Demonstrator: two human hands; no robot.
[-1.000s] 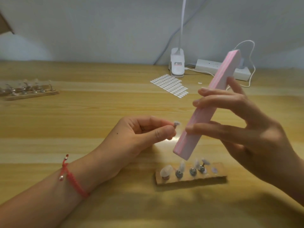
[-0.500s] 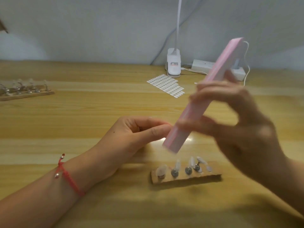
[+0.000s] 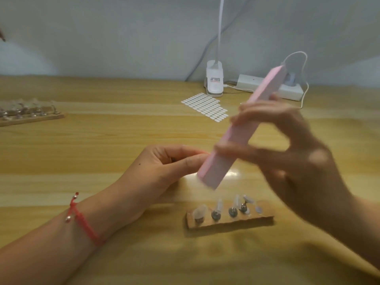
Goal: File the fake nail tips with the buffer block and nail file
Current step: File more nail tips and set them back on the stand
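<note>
Since a second ago the pink buffer block [image 3: 238, 132] has swung its lower end leftward, closing the gap to the left hand [image 3: 164, 167], so that it now covers the fingertips there. That hand's thumb and forefinger press together in a pinch, the other fingers curled behind. The fake nail tip seen between them earlier is now hidden behind the block. A red cord bracelet [image 3: 82, 221] circles the left wrist. The right hand [image 3: 298, 161], smeared by motion blur, grips the block around its middle, with the thumb across the near face and the fingers higher up. The block is held above the wooden table [image 3: 102, 140], slanting from upper right down to lower left. Below its lower end a small wooden holder strip [image 3: 265, 218] lies on the table, carrying a row of clear nail tips [image 3: 200, 210] on little metal stands. At the far left edge lies a second holder strip [image 3: 30, 118], also with tips. Farther back are a sheet of white oval stickers [image 3: 205, 106], a white clip lamp base [image 3: 214, 79] and a white power strip [image 3: 246, 82].
</note>
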